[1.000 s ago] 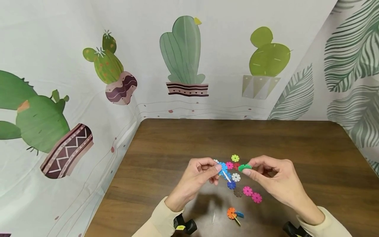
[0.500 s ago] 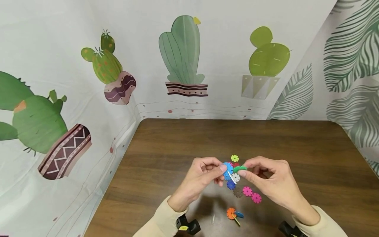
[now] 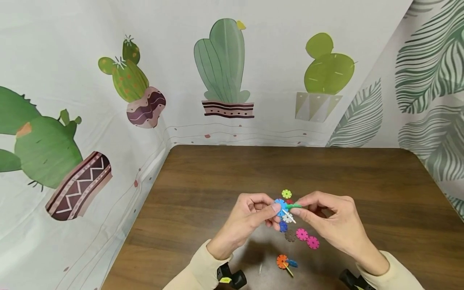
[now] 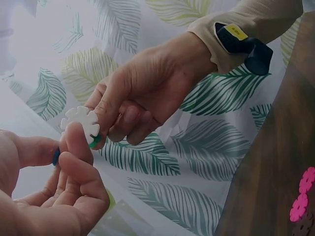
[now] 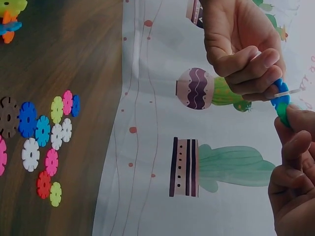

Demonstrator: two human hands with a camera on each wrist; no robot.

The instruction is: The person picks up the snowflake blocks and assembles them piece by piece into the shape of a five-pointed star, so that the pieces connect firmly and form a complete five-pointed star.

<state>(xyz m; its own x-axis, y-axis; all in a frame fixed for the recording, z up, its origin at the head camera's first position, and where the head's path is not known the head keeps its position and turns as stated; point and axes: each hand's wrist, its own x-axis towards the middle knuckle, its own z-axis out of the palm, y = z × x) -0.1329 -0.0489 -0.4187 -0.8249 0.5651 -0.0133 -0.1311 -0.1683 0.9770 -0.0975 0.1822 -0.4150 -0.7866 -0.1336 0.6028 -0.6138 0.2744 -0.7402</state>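
Below and right of the middle of the head view, the left hand (image 3: pixel 250 215) pinches a light blue notched disc (image 3: pixel 280 206) between thumb and fingers. A white notched disc (image 4: pixel 83 118) stands out from it, seen edge-on from the head and nearly face-on at the left wrist. To the right, the right hand (image 3: pixel 330 211) pinches a green notched disc (image 3: pixel 293 206), turned almost edge-on, its near rim at the light blue disc's edge. Whether the slots have engaged or the rims merely touch, I cannot tell.

The likeliest trouble is misalignment: if the green disc is tilted or off its slot, a push would probably skid it past the rim. Both grips cover little plastic, so a hard press could twist the light blue disc in the fingers or loosen the white one. Anything dropped might land among the loose discs on the surface (image 3: pixel 203 173), such as the yellow-green disc (image 3: pixel 286 194) or the brown disc (image 3: pixel 290 235), and scatter them. At the lower middle, the orange disc (image 3: pixel 281 262) with attached pieces could be knocked by a lowered wrist.
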